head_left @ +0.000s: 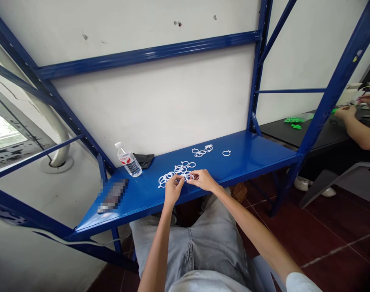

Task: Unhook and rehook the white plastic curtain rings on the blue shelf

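Observation:
A white plastic ring (pixel 190 177) with a small loop is held up between my hands, just above the front of the blue shelf (pixel 248 158). My right hand (pixel 204 180) pinches its right side between thumb and fingers. At the left side, my left hand (pixel 173 190) is closed, its thumb and fingertips meeting on a small white part; the exact grip is partly hidden. Behind and beside my left hand lies a heap of similar white rings (pixel 163 181). Farther back sits a second group of rings (pixel 200 153), with a single ring (pixel 226 153) to its right.
A water bottle (pixel 130 163) stands at the shelf's left, beside a black pouch (pixel 145 160). A blurred-out flat object (pixel 112 196) lies nearer the left corner. Blue uprights (pixel 334 87) frame the shelf. At far right, another person's hands (pixel 347 112) work over a dark table with green pieces (pixel 295 121).

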A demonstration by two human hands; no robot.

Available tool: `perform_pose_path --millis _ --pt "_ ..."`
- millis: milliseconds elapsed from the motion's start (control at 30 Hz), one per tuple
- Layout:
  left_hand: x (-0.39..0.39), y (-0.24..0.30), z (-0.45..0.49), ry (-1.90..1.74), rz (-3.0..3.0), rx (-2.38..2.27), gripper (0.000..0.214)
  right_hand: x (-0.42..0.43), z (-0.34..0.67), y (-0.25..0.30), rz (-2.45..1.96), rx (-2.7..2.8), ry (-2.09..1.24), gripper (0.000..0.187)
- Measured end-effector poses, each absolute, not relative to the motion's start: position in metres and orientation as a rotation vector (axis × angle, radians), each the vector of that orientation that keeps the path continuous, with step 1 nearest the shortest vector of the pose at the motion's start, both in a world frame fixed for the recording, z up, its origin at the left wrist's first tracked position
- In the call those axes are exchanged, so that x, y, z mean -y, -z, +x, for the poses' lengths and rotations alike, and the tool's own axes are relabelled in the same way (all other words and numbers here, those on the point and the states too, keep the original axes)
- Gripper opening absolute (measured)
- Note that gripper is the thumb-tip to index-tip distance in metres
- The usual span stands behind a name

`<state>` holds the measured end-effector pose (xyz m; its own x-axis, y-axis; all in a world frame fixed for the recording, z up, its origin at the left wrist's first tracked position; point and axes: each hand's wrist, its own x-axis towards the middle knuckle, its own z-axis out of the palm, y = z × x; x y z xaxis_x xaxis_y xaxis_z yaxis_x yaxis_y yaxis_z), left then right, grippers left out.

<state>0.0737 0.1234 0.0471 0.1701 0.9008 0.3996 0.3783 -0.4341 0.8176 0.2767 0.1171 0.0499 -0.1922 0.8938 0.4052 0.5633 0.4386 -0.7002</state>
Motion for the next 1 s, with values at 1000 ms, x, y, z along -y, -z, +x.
perform_pose_path --millis 1000 --pt "-0.123 -0.045 0.077 -1.218 1.93 -1.266 0.028 -0.139 0.393 -0.047 -1.961 1.671 0.067 0.02"
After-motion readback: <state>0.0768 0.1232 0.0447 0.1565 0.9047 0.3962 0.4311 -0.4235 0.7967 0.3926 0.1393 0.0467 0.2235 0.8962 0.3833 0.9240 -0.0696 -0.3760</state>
